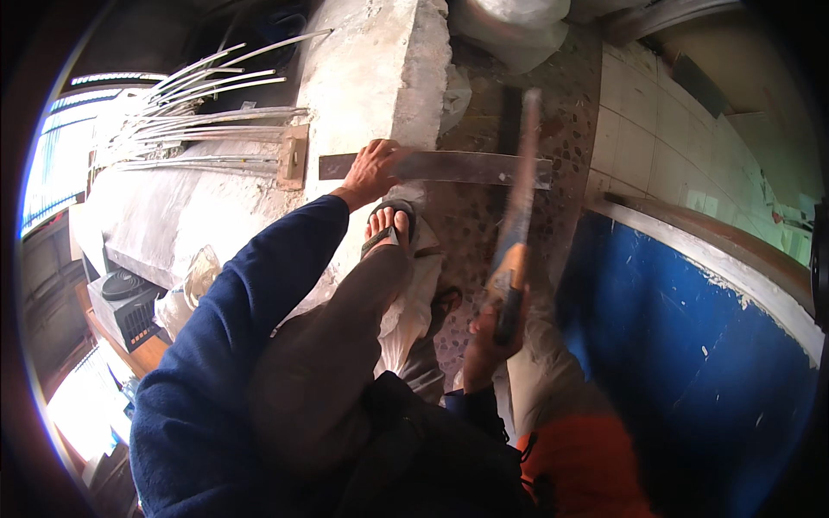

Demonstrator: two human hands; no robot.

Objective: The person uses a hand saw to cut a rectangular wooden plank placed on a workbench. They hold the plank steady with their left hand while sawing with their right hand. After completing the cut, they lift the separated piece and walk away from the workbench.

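Note:
A long, narrow dark board (458,167) lies across the edge of a pale concrete ledge, its right part sticking out over the pebbled floor. My left hand (371,175) grips the board near its left end, fingers wrapped over it. In my right hand (490,345) is a handsaw (508,269) with an orange and black handle. Its blade points away from me and is smeared by motion. The blade crosses the board near the right end; whether the teeth touch the wood I cannot tell. My sandalled foot (389,226) is up on the ledge just below my left hand.
Several thin pale rods (216,129) and a short wood block (293,157) lie on the ledge to the left. A blue wall panel (682,337) with a white edge stands close on the right. Whitish sacks (514,30) are at the far end; a grey boxy device (129,306) is far left.

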